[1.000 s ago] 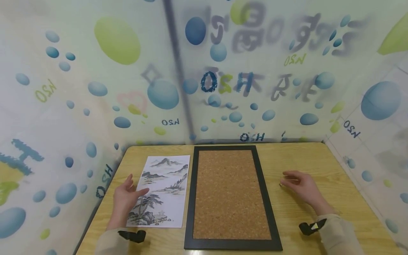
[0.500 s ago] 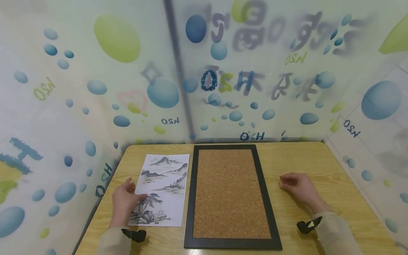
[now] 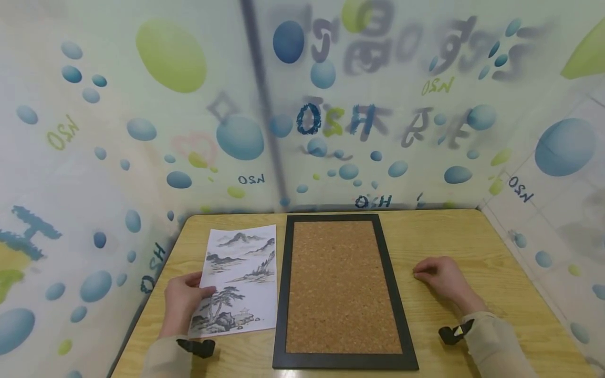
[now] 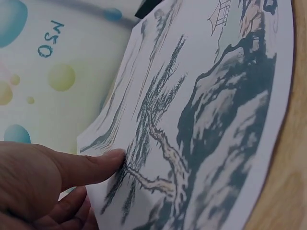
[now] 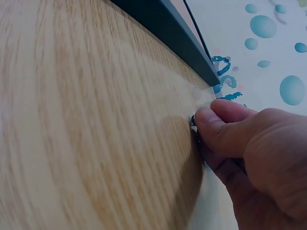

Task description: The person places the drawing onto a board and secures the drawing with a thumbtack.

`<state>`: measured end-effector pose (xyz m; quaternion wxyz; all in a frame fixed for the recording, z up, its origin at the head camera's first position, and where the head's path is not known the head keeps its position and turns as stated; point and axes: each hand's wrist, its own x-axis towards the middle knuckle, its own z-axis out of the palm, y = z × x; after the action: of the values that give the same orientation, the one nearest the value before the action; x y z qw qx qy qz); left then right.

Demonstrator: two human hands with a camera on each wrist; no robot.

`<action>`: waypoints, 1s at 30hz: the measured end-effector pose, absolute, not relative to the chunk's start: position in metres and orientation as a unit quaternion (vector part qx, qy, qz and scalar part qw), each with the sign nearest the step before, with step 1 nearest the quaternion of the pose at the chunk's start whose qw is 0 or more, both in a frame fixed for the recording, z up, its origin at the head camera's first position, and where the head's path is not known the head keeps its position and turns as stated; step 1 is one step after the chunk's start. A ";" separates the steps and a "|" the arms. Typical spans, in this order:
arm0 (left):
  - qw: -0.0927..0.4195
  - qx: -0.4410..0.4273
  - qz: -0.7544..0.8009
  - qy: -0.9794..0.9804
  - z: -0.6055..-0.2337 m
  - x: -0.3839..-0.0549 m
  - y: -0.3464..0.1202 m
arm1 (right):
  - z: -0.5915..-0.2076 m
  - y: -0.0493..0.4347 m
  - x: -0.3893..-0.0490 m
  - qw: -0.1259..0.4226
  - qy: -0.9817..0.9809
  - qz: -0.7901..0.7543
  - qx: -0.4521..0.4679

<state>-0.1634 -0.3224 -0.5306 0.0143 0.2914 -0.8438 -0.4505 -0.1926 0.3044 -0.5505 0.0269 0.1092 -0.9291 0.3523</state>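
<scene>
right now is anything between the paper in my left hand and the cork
Nothing loose is visible in between; the paper would only cross the left side of the black frame to reach the cork. The right hand is off to the frame's right.

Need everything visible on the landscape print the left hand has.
The landscape print is a white, rectangular sheet, paper by its look, with a grey ink-style scene: misty mountains at the far end, trees and rocks at the near end. The left hand pinches its left edge, thumb on the printed face. The sheet bows, its held edge raised off the wooden table. It faces up, close left of the cork board; whether its near right corner touches the frame is unclear.
</scene>
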 end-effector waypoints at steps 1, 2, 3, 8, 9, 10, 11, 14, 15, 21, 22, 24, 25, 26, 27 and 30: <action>0.013 0.293 -0.451 -0.843 -0.531 -0.164 -0.323 | -0.550 0.304 -0.193 0.025 -0.930 0.351 0.108; 0.013 0.296 -0.452 -0.841 -0.532 -0.164 -0.324 | -0.549 0.303 -0.193 0.022 -0.930 0.352 0.106; 0.011 0.300 -0.455 -0.838 -0.533 -0.164 -0.324 | -0.549 0.303 -0.193 0.020 -0.930 0.352 0.105; -0.014 0.325 -0.484 -0.813 -0.536 -0.165 -0.327 | -0.546 0.302 -0.192 0.008 -0.929 0.357 0.096; -0.020 0.329 -0.492 -0.806 -0.536 -0.165 -0.328 | -0.545 0.302 -0.192 0.006 -0.928 0.359 0.095; -0.027 0.333 -0.501 -0.798 -0.536 -0.165 -0.329 | -0.545 0.303 -0.192 0.005 -0.928 0.361 0.093; -0.034 0.337 -0.512 -0.790 -0.536 -0.165 -0.330 | -0.544 0.303 -0.192 0.004 -0.927 0.363 0.091; -0.049 0.342 -0.539 -0.769 -0.536 -0.163 -0.331 | -0.544 0.303 -0.191 0.005 -0.927 0.364 0.088; -0.055 0.344 -0.545 -0.763 -0.536 -0.163 -0.331 | -0.545 0.304 -0.191 0.006 -0.928 0.363 0.087; -0.086 0.341 -0.554 -0.755 -0.536 -0.164 -0.335 | -0.547 0.305 -0.193 0.018 -0.927 0.367 0.079; -0.091 0.339 -0.550 -0.758 -0.536 -0.164 -0.335 | -0.547 0.305 -0.193 0.020 -0.925 0.372 0.076; -0.099 0.337 -0.541 -0.764 -0.536 -0.165 -0.335 | -0.547 0.305 -0.194 0.023 -0.922 0.378 0.074; -0.101 0.336 -0.537 -0.767 -0.536 -0.165 -0.335 | -0.548 0.306 -0.195 0.025 -0.921 0.381 0.073; -0.102 0.336 -0.535 -0.768 -0.535 -0.165 -0.334 | -0.548 0.306 -0.195 0.027 -0.920 0.383 0.072; -0.102 0.335 -0.535 -0.769 -0.535 -0.165 -0.334 | -0.548 0.306 -0.195 0.029 -0.919 0.386 0.071; -0.101 0.334 -0.541 -0.765 -0.533 -0.165 -0.334 | -0.548 0.306 -0.196 0.033 -0.916 0.395 0.067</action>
<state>-0.1652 -0.3337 -0.5335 -0.1010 0.3335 -0.7654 -0.5410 -0.1956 0.3061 -0.5483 0.0328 0.0674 -0.9158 0.3946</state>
